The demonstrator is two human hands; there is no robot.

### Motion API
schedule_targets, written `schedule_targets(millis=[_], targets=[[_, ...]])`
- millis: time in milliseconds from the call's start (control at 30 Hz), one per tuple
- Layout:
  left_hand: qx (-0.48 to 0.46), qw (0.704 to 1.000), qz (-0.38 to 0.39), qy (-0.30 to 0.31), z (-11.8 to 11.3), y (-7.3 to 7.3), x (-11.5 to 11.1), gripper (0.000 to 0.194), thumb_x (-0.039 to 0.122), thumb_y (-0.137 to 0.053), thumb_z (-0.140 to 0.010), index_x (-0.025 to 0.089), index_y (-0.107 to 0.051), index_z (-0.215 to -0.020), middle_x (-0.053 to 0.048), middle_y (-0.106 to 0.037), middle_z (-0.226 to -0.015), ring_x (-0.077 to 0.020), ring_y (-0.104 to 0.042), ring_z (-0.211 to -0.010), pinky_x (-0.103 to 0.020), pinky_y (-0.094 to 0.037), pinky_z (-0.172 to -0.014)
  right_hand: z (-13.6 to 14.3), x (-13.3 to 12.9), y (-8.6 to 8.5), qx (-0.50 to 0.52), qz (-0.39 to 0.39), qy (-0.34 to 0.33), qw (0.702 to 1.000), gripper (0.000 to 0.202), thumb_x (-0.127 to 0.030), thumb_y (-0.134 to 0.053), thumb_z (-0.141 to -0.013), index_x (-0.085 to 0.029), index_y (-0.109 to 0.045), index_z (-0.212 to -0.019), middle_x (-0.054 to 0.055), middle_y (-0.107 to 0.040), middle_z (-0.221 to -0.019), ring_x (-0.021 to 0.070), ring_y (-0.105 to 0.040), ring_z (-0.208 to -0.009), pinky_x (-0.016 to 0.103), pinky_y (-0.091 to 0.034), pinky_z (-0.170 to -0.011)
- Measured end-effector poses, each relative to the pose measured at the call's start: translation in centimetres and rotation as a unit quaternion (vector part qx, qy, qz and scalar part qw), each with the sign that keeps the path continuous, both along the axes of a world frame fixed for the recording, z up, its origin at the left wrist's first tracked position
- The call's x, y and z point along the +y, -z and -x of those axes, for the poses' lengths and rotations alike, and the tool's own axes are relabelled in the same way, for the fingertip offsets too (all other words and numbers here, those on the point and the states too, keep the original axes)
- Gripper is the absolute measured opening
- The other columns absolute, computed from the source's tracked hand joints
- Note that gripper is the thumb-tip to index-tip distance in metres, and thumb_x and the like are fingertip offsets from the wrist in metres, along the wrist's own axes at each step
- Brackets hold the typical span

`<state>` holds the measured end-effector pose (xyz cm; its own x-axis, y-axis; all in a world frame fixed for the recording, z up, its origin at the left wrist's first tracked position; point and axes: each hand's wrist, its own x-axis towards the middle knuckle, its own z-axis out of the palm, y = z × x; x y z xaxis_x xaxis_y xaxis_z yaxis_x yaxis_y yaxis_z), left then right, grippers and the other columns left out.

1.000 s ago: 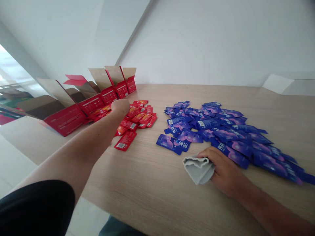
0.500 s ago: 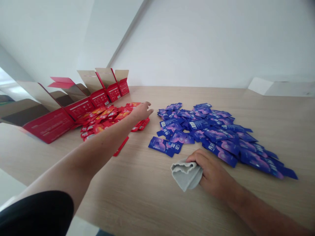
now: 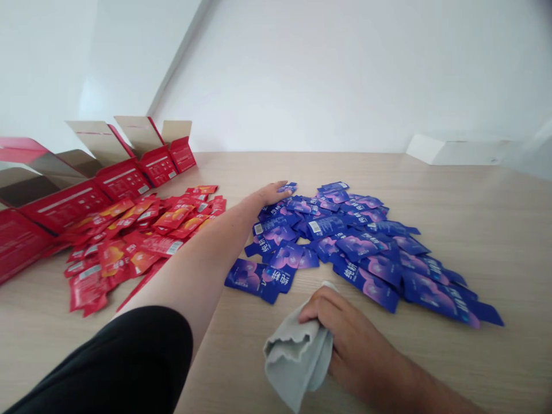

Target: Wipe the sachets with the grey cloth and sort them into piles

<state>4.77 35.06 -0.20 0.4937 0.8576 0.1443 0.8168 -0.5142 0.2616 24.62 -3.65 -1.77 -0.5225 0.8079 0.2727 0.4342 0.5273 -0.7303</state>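
Note:
My left hand (image 3: 275, 194) reaches to the far left end of the spread of blue packets (image 3: 357, 244), which carry pink round shapes and white lettering. Its fingers are stretched out over a small blue packet (image 3: 288, 187); whether they press on it I cannot tell. In my right hand (image 3: 345, 328), low in front of the blue packets, is a folded pale grey cloth (image 3: 293, 351) with a wavy edge, hanging down from the fingers. A heap of red and orange packets (image 3: 138, 241) lies left of my left forearm.
A row of open red cardboard boxes (image 3: 125, 179) with raised flaps stands along the left of the wooden table (image 3: 241, 167). A white box-like object (image 3: 457, 150) lies by the wall (image 3: 323, 75) at the back right.
My left hand has moved right, from over the red packets to the blue ones. My right hand and the cloth have come nearer and slightly left. The view has shifted right.

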Motion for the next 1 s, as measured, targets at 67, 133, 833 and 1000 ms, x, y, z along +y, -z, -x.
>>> schedule_targets(millis=[67, 133, 833, 1000], targets=[[0.011, 0.999, 0.004, 0.029, -1.2, 0.4, 0.2, 0.075, 0.069, -0.048, -0.088, 0.028, -0.049, -0.15, -0.004, -0.053, -0.152, -0.0251, -0.051, -0.137, -0.033, -0.037, -0.116, 0.0, 0.0, -0.1, -0.002, 0.006, 0.001, 1.0, 0.041, -0.001, -0.059, -0.076, -0.024, -0.058, -0.111, 0.004, -0.059, -0.109, 0.0201, -0.056, -0.1, 0.033, -0.046, -0.086], [0.021, 0.998, 0.004, 0.057, -2.3, 0.8, 0.1, 0.066, 0.067, -0.05, -0.088, 0.03, -0.059, -0.142, -0.002, -0.058, -0.147, -0.0238, -0.051, -0.137, -0.033, -0.034, -0.118, 0.0, 0.0, -0.2, -0.003, 0.008, 0.003, 1.0, 0.041, -0.001, -0.059, -0.076, -0.024, -0.058, -0.11, 0.003, -0.059, -0.109, 0.0201, -0.056, -0.099, 0.033, -0.046, -0.085], [0.032, 0.995, -0.017, 0.094, -11.6, 1.1, -7.8, 0.065, 0.071, -0.05, -0.087, 0.039, -0.055, -0.143, -0.003, -0.049, -0.153, -0.0287, -0.045, -0.141, -0.043, -0.033, -0.119, 0.0, -0.2, -1.0, -0.017, -0.036, 0.01, 0.999, 0.037, -0.002, -0.058, -0.076, -0.022, -0.061, -0.107, 0.004, -0.061, -0.106, 0.0213, -0.057, -0.101, 0.035, -0.049, -0.086], [0.014, 0.993, -0.017, 0.114, -12.9, 0.9, -8.6, 0.065, 0.07, -0.051, -0.087, 0.036, -0.055, -0.143, -0.003, -0.051, -0.152, -0.0272, -0.046, -0.141, -0.04, -0.034, -0.119, -0.3, -0.2, -1.1, -0.018, -0.048, 0.006, 0.999, 0.035, -0.004, -0.06, -0.077, -0.022, -0.062, -0.107, 0.005, -0.061, -0.107, 0.0219, -0.058, -0.102, 0.036, -0.049, -0.089]])
